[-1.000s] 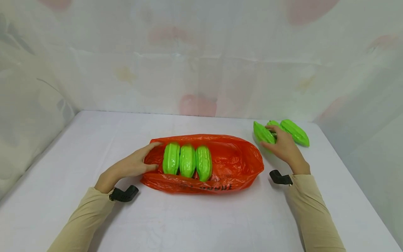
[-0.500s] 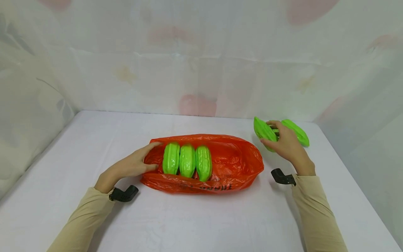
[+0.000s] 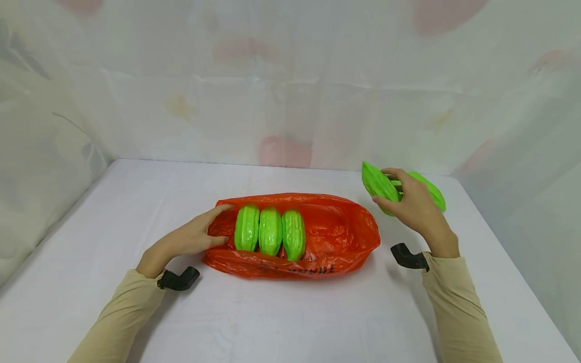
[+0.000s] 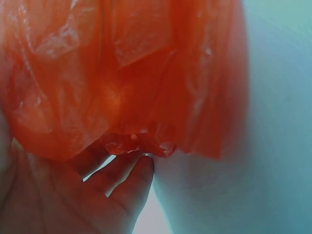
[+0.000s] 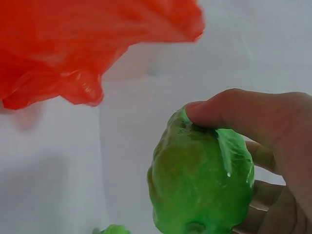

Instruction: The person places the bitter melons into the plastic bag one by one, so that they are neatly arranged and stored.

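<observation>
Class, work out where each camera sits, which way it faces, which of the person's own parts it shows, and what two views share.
Head: worn on the head, facing forward and down at the table and red bag; left hand, right hand and both sleeves show.
Left wrist: worn there, facing the red bag's plastic close up; part of the left hand shows beneath it.
Right wrist: worn there, facing the held green fruit; the right hand's thumb and parts of its fingers show.
Shared: head and right wrist views both show the held green fruit and red bag.
</observation>
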The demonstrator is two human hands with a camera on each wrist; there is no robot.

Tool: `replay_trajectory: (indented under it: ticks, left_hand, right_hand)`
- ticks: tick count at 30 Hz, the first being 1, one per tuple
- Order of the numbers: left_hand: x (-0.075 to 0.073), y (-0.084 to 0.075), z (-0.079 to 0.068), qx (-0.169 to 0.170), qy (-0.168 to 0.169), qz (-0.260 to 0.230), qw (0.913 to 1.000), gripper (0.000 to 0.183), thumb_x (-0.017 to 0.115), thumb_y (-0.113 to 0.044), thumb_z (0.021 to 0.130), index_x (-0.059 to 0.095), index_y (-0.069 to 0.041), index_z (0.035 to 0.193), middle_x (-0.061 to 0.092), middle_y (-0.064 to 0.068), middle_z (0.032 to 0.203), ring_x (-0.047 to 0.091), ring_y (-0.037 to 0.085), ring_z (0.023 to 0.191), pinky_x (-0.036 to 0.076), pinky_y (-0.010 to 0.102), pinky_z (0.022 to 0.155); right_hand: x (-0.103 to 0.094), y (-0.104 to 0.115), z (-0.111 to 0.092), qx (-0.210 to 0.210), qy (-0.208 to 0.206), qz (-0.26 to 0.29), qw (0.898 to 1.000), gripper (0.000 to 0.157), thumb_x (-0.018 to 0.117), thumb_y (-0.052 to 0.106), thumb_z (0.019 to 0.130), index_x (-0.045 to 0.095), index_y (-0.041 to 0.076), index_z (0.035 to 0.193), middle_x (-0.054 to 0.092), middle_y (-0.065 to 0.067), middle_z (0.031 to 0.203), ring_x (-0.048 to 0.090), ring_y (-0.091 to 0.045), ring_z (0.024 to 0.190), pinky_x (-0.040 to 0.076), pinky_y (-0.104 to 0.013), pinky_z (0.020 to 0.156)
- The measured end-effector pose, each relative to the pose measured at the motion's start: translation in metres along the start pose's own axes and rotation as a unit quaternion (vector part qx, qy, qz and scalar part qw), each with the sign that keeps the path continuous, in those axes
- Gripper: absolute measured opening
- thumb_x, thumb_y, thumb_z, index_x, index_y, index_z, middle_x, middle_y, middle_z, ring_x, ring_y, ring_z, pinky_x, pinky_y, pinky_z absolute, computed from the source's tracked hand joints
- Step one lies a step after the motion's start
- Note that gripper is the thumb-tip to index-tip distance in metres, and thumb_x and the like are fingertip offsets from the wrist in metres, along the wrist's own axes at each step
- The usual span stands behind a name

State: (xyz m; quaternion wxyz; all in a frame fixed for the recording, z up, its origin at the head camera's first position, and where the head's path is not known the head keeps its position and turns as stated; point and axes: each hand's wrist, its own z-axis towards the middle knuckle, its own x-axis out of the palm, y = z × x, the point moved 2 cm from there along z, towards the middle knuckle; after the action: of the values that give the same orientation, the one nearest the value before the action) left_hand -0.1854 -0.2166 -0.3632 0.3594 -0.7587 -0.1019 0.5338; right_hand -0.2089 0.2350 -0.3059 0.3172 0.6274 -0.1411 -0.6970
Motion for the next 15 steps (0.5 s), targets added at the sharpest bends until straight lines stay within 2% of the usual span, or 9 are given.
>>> replay_trajectory:
  ticks: [9, 15]
  left_hand:
    - [0.0, 0.001, 0.0, 0.005, -0.002, -0.002, 1.0, 0.07, 0.062, -0.013, 0.09, 0.03, -0.006, 0.151, 0.049, 0.02, 0.143, 0.048, 0.038, 0.129, 0.038, 0.063, 0.107]
    - [0.0, 0.001, 0.001, 0.005, 0.001, -0.006, 1.0, 0.07, 0.063, -0.013, 0.09, 0.03, -0.006, 0.151, 0.049, 0.02, 0.142, 0.048, 0.038, 0.128, 0.039, 0.064, 0.106]
  right_hand:
    - [-0.006, 0.017, -0.006, -0.013, -0.009, 0.01, 1.0, 0.064, 0.073, 0.024, 0.089, 0.044, 0.006, 0.144, 0.056, -0.021, 0.135, 0.062, -0.048, 0.114, 0.055, -0.056, 0.086]
    - [-0.007, 0.029, -0.011, -0.038, -0.033, 0.005, 0.999, 0.063, 0.075, 0.021, 0.088, 0.047, 0.008, 0.142, 0.059, -0.018, 0.133, 0.065, -0.045, 0.107, 0.056, -0.053, 0.081]
